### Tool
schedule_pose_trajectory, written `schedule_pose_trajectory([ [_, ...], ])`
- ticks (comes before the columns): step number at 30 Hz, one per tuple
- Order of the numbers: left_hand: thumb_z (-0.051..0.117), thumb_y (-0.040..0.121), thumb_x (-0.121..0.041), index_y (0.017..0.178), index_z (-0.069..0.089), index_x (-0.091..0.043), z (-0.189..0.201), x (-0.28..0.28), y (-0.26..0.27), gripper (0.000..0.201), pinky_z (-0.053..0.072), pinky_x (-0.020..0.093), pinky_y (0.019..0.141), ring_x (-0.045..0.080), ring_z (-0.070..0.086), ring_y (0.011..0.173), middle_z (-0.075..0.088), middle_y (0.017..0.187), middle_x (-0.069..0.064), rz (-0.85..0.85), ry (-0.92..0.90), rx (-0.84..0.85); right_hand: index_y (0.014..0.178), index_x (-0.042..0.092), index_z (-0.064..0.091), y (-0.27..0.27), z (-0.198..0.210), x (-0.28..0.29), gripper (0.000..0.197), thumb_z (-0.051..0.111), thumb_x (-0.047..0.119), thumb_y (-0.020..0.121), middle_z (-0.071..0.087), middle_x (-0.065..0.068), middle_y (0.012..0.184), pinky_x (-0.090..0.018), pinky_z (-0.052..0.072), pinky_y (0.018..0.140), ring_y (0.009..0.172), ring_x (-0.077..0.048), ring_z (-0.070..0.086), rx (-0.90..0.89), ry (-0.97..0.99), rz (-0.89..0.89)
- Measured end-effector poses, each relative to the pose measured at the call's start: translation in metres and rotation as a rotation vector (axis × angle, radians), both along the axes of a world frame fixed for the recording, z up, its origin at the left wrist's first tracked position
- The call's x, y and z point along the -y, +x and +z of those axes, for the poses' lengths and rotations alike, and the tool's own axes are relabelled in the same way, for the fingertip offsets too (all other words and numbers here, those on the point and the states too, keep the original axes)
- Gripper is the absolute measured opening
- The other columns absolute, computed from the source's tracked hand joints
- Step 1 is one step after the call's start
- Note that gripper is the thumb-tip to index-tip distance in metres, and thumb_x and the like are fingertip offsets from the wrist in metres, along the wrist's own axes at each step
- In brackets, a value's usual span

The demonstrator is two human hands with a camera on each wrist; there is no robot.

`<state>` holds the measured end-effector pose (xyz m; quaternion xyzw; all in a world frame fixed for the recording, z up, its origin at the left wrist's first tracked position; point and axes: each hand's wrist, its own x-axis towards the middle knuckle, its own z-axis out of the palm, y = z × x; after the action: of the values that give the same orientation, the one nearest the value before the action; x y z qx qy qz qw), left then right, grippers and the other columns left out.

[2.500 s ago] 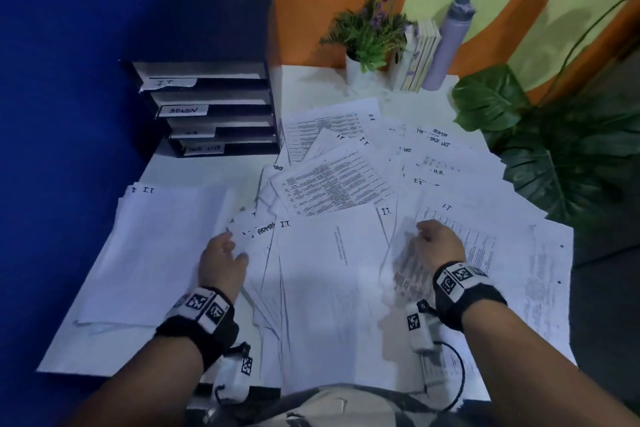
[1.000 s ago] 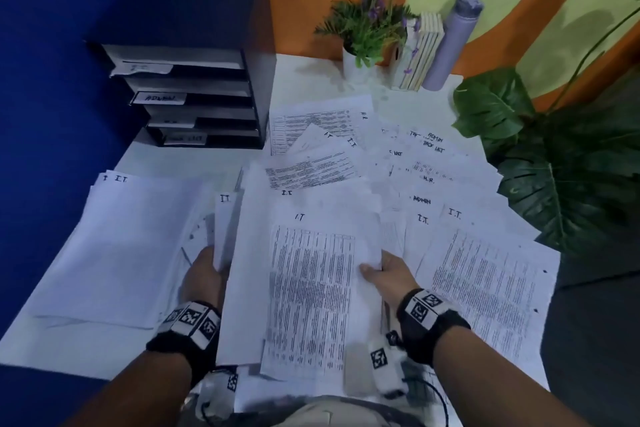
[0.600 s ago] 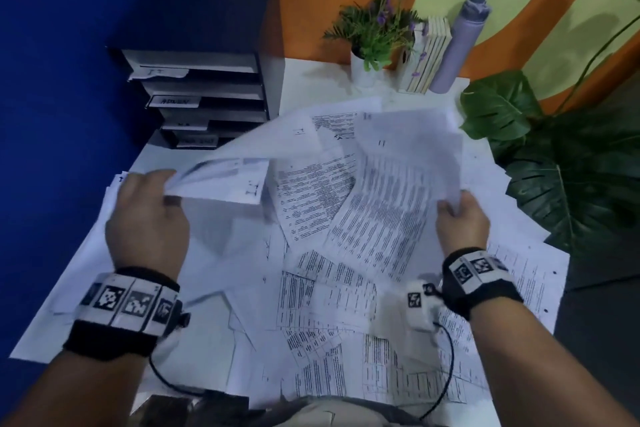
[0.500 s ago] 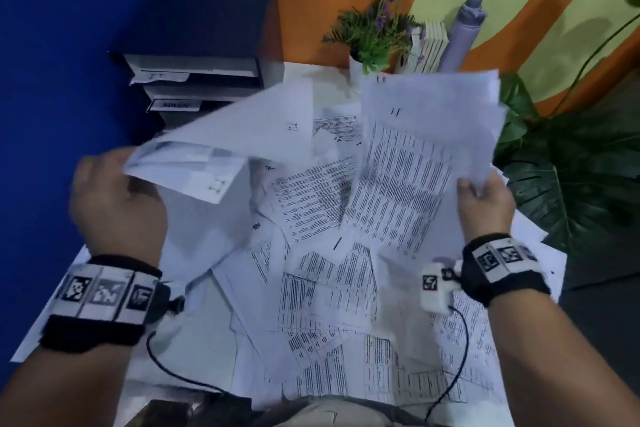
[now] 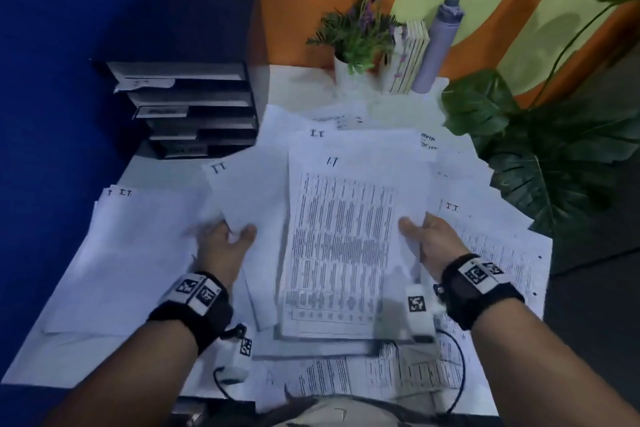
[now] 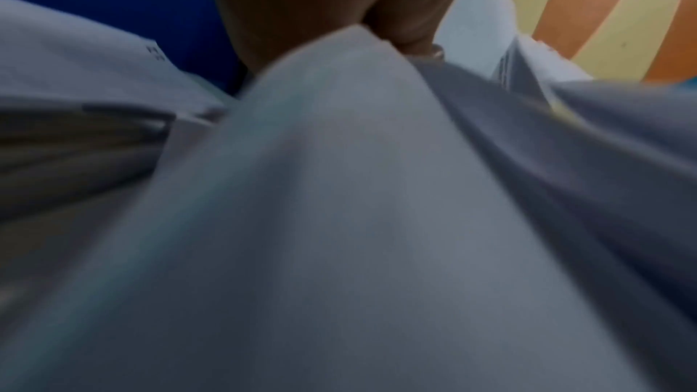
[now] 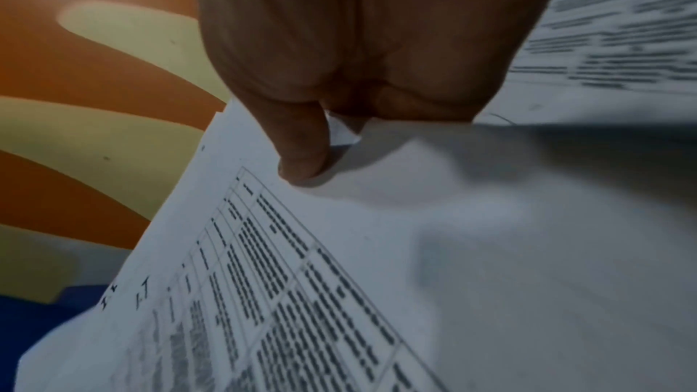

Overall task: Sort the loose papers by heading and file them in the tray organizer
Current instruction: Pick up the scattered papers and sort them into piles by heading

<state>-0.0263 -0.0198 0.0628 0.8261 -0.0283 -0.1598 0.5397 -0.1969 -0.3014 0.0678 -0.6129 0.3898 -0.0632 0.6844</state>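
Loose white papers (image 5: 485,246) cover the white table (image 5: 301,87). My right hand (image 5: 424,236) pinches the right edge of a printed sheet (image 5: 346,236) headed "I.T", which lies on a small stack at the centre. In the right wrist view my thumb (image 7: 301,157) presses on that printed sheet (image 7: 301,294). My left hand (image 5: 225,243) grips the lower edge of a plain sheet (image 5: 246,194), also headed "I.T". The left wrist view is blurred; only pale paper (image 6: 358,190) fills it. A dark tray organizer (image 5: 194,107) with labelled shelves stands at the back left.
A pile of papers headed "I.T" (image 5: 138,253) lies at the left, near the blue wall. At the back stand a potted flower (image 5: 360,35), books (image 5: 408,59) and a grey bottle (image 5: 440,42). A large leafy plant (image 5: 554,156) overhangs the right edge.
Both hands have come down from a raised position with their sheets. The papers they held up now lie low over the table's centre, and the hands are closer together.
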Motion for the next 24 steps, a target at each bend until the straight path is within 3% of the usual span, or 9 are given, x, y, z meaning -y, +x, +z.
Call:
schedule_pose_trajectory([
  [3,0.061,0.095,-0.035,0.111,0.060,-0.023,-0.024,0.008,-0.013,0.020,0.037,0.022,0.087,0.015,0.056,0.110,0.060,0.109,-0.010,-0.081,0.077,-0.124,0.122,0.006,0.056,-0.001,-0.021,-0.013,0.028,0.060,0.016,0.096,0.069,-0.009,0.111,-0.040,0.054,0.086,0.100,-0.028,0.066,-0.016,0.085,-0.030],
  [6,0.052,0.097,-0.046,0.125,0.063,-0.015,-0.041,0.015,-0.025,0.043,0.038,0.026,0.096,0.017,0.056,0.115,0.061,0.121,-0.004,-0.153,0.146,-0.174,0.147,0.021,0.030,0.001,-0.037,-0.021,0.066,0.066,0.019,0.092,0.045,0.000,0.135,-0.048,0.041,0.107,0.122,-0.021,0.051,-0.100,0.047,0.005],
  [9,0.041,0.100,-0.051,0.103,0.068,-0.011,-0.051,0.028,-0.034,0.048,0.042,0.029,0.094,0.018,0.057,0.103,0.064,0.110,0.001,-0.177,0.199,-0.266,0.142,0.037,0.028,0.003,-0.047,-0.024,0.073,0.066,0.008,0.088,0.057,-0.006,0.130,-0.047,0.049,0.099,0.110,-0.025,0.061,-0.194,-0.084,0.039],
  [11,0.039,0.101,-0.049,0.079,0.062,-0.017,-0.055,0.035,-0.033,0.045,0.048,0.032,0.085,0.020,0.056,0.085,0.066,0.088,0.009,-0.220,0.276,-0.261,0.148,0.034,0.022,0.003,-0.046,-0.019,0.080,0.061,0.000,0.087,0.062,-0.007,0.117,-0.044,0.054,0.090,0.098,-0.026,0.064,-0.261,-0.247,-0.073],
  [13,0.045,0.096,-0.044,0.074,0.061,-0.021,-0.057,0.038,-0.021,0.035,0.056,0.043,0.083,0.023,0.060,0.077,0.069,0.089,0.013,-0.205,0.306,-0.200,0.152,0.032,0.012,0.003,-0.041,-0.010,0.087,0.057,-0.002,0.087,0.058,-0.005,0.106,-0.044,0.054,0.088,0.093,-0.027,0.062,-0.297,-0.333,-0.187],
  [15,0.045,0.096,-0.034,0.085,0.063,-0.017,-0.056,0.038,0.001,0.027,0.055,0.043,0.089,0.024,0.063,0.083,0.067,0.092,0.006,-0.187,0.419,-0.172,0.154,0.027,0.011,0.000,-0.040,0.001,0.084,0.056,-0.002,0.088,0.053,-0.003,0.102,-0.040,0.053,0.084,0.089,-0.026,0.058,-0.344,-0.367,-0.286],
  [17,0.045,0.097,-0.035,0.107,0.063,-0.007,-0.055,0.040,0.023,0.034,0.051,0.040,0.092,0.028,0.063,0.094,0.067,0.104,0.008,-0.142,0.475,-0.200,0.147,0.014,0.031,-0.003,-0.042,0.010,0.065,0.055,0.000,0.088,0.056,-0.005,0.106,-0.035,0.050,0.083,0.094,-0.028,0.059,-0.398,-0.394,-0.317],
  [20,0.055,0.093,-0.036,0.113,0.060,-0.005,-0.054,0.051,0.045,0.037,0.054,0.037,0.079,0.032,0.067,0.091,0.069,0.099,0.015,-0.067,0.409,-0.286,0.122,0.003,0.053,-0.009,-0.048,0.012,0.035,0.058,0.003,0.087,0.062,-0.012,0.108,-0.035,0.050,0.086,0.101,-0.032,0.060,-0.501,-0.400,-0.212],
  [24,0.068,0.088,-0.030,0.152,0.023,-0.014,-0.055,0.063,0.054,0.080,0.047,0.039,0.097,0.026,0.058,0.112,0.056,0.131,0.003,0.222,0.219,-0.262,0.114,0.010,0.054,-0.018,-0.059,0.002,0.029,0.056,0.006,0.085,0.063,-0.009,0.102,-0.048,0.055,0.086,0.095,-0.031,0.062,-0.510,-0.329,-0.125],
])
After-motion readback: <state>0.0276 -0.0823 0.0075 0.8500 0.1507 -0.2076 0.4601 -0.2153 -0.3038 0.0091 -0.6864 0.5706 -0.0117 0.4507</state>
